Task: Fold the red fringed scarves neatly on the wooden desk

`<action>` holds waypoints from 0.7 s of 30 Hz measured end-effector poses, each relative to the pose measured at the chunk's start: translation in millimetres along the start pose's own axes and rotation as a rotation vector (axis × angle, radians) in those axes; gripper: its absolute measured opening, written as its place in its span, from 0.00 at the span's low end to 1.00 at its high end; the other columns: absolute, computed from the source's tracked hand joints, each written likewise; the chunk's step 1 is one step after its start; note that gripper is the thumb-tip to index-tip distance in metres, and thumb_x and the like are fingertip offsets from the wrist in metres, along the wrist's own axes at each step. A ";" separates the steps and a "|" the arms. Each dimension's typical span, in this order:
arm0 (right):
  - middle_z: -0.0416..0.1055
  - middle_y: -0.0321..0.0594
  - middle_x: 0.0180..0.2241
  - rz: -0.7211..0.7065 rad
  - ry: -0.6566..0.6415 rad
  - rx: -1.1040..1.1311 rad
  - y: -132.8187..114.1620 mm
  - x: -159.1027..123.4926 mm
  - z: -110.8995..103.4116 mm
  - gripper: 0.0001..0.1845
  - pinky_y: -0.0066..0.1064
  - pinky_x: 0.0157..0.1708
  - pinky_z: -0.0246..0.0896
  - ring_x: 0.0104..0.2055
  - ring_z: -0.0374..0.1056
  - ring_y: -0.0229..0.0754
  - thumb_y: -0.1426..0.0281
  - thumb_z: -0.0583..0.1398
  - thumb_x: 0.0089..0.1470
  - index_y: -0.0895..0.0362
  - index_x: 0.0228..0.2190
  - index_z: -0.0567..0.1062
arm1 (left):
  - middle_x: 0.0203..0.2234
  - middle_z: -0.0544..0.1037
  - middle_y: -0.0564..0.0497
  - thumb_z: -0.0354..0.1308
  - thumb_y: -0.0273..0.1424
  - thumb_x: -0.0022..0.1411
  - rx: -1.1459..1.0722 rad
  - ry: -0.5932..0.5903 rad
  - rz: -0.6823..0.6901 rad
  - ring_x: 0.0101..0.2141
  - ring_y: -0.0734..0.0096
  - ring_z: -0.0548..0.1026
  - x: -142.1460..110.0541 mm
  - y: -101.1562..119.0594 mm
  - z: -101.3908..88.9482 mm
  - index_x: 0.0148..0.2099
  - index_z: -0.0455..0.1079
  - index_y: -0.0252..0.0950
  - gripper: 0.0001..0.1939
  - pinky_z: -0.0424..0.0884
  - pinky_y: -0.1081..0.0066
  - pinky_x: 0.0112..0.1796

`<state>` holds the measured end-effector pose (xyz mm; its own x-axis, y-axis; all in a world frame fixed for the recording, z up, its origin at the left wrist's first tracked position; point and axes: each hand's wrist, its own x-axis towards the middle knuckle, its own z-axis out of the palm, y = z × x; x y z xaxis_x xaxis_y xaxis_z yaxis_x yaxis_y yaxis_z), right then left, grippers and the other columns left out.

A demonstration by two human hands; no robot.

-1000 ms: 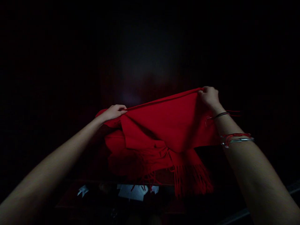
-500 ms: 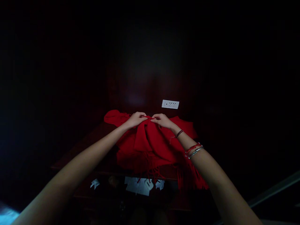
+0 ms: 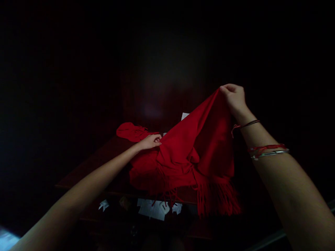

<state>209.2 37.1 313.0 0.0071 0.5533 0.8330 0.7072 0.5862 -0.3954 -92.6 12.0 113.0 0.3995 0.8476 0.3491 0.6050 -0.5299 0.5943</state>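
A red fringed scarf (image 3: 180, 139) is stretched between my two hands, its edge rising toward the right. My right hand (image 3: 235, 97) is raised and pinches one part of the edge. Lower and further left, my left hand (image 3: 151, 142) is closed on the same edge just above the table. The scarf's fringe hangs over the table's front edge at the right. More red cloth (image 3: 131, 131) lies bunched on the table at the left, behind my left hand; whether it is part of the scarf I cannot tell.
The dark wooden table (image 3: 96, 164) stands against a dark wall. A white wall socket (image 3: 185, 115) is mostly covered by the raised cloth. Below the tabletop lie white papers (image 3: 151, 210), a small white object (image 3: 164, 207) and a crumpled white scrap (image 3: 104, 205).
My right hand has moved up and to the right, pulling the scarf's edge out. My left hand has shifted slightly down and left. The socket is now partly hidden.
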 end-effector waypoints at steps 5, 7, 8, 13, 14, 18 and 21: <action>0.68 0.50 0.34 -0.002 0.102 -0.246 8.4 17.4 -47.2 0.20 0.27 0.31 0.50 0.34 0.60 0.34 0.64 0.49 0.51 0.67 0.37 0.70 | 0.21 0.64 0.56 0.50 0.40 0.49 -0.236 -0.058 -0.002 0.24 0.77 0.63 -2.5 -7.5 12.5 0.27 0.59 0.34 0.13 0.59 0.78 0.26; 0.69 0.52 0.34 0.049 0.132 -0.344 14.5 16.1 -58.5 0.19 0.29 0.33 0.50 0.34 0.60 0.36 0.65 0.50 0.51 0.67 0.37 0.71 | 0.20 0.63 0.57 0.47 0.42 0.51 -0.354 0.108 -0.079 0.22 0.78 0.62 -2.9 -7.9 0.8 0.29 0.58 0.34 0.14 0.59 0.78 0.25; 0.69 0.52 0.34 0.079 0.138 -0.387 17.8 14.8 -62.6 0.18 0.30 0.34 0.49 0.35 0.59 0.37 0.65 0.51 0.51 0.66 0.36 0.71 | 0.20 0.63 0.57 0.46 0.42 0.52 -0.380 0.226 -0.108 0.22 0.79 0.61 -2.2 -5.6 -12.8 0.30 0.57 0.34 0.14 0.59 0.79 0.24; 0.69 0.53 0.33 0.116 0.117 -0.470 35.4 9.5 -65.4 0.15 0.32 0.37 0.47 0.34 0.58 0.40 0.69 0.52 0.50 0.66 0.35 0.72 | 0.22 0.62 0.59 0.47 0.34 0.55 -0.073 0.489 -0.050 0.24 0.86 0.59 -1.5 25.5 -138.1 0.35 0.62 0.26 0.14 0.54 0.82 0.28; 0.69 0.53 0.33 0.119 0.116 -0.463 40.0 8.0 -61.3 0.15 0.31 0.37 0.47 0.34 0.58 0.40 0.69 0.52 0.51 0.66 0.35 0.72 | 0.22 0.62 0.60 0.46 0.32 0.56 0.028 0.437 -0.046 0.25 0.87 0.59 -4.4 29.2 -162.7 0.39 0.62 0.25 0.14 0.53 0.83 0.30; 0.70 0.50 0.31 0.116 -0.083 -0.490 66.8 -12.4 -26.7 0.15 0.30 0.33 0.50 0.32 0.61 0.40 0.67 0.51 0.51 0.63 0.34 0.73 | 0.20 0.66 0.61 0.58 0.34 0.47 0.360 0.159 -0.245 0.25 0.83 0.60 -26.8 2.4 -208.1 0.35 0.67 0.30 0.14 0.52 0.83 0.28; 0.71 0.45 0.28 0.067 -0.458 -0.504 88.1 -45.2 12.4 0.14 0.27 0.30 0.52 0.29 0.63 0.39 0.66 0.52 0.50 0.61 0.31 0.73 | 0.15 0.64 0.60 0.60 0.34 0.46 0.492 0.125 -0.489 0.22 0.82 0.58 -49.4 -47.8 -192.4 0.31 0.68 0.29 0.13 0.51 0.81 0.27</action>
<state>262.4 71.1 235.8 -0.1592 0.8383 0.5214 0.9591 0.2566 -0.1197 -273.9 0.5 206.7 -0.0622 0.9726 0.2239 0.9481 -0.0125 0.3178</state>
